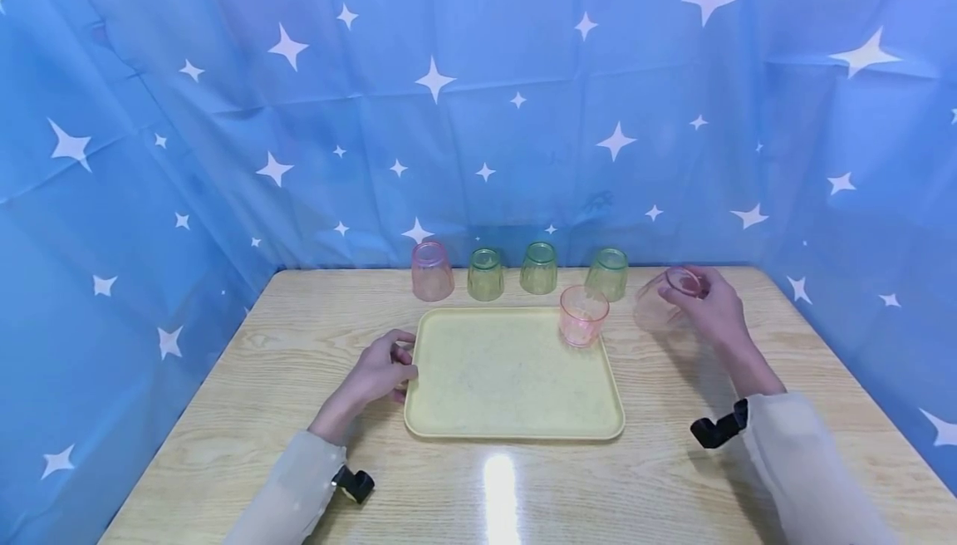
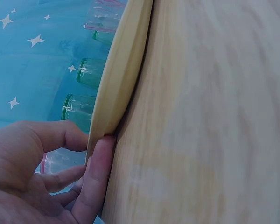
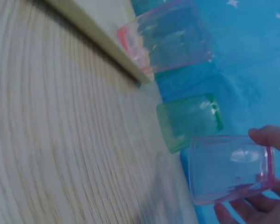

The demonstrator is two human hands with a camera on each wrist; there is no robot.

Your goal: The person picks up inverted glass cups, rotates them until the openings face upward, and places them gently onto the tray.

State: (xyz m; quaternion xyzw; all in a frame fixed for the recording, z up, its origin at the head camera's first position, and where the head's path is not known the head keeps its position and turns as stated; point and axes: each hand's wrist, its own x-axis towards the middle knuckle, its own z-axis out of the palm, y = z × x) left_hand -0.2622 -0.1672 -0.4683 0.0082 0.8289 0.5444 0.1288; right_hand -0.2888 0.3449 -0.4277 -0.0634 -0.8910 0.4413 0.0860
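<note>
My left hand [image 1: 380, 369] pinches the left rim of a pale yellow tray [image 1: 508, 383]; the left wrist view shows thumb and fingers on either side of the tray rim [image 2: 119, 74]. At the right, my right hand [image 1: 714, 308] holds a clear pink cup [image 1: 654, 302] by its base end, tilted with its mouth down and to the left. In the right wrist view that pink cup [image 3: 228, 168] appears raised off the table. Another pink cup [image 1: 583, 325] stands mouth up at the tray's back right corner.
Behind the tray, a pink cup [image 1: 432, 275] and three green cups, left [image 1: 486, 277], middle [image 1: 539, 271] and right [image 1: 608, 277], stand upside down along the wooden table's back edge. A blue star-patterned curtain [image 1: 478, 130] hangs behind and beside the table.
</note>
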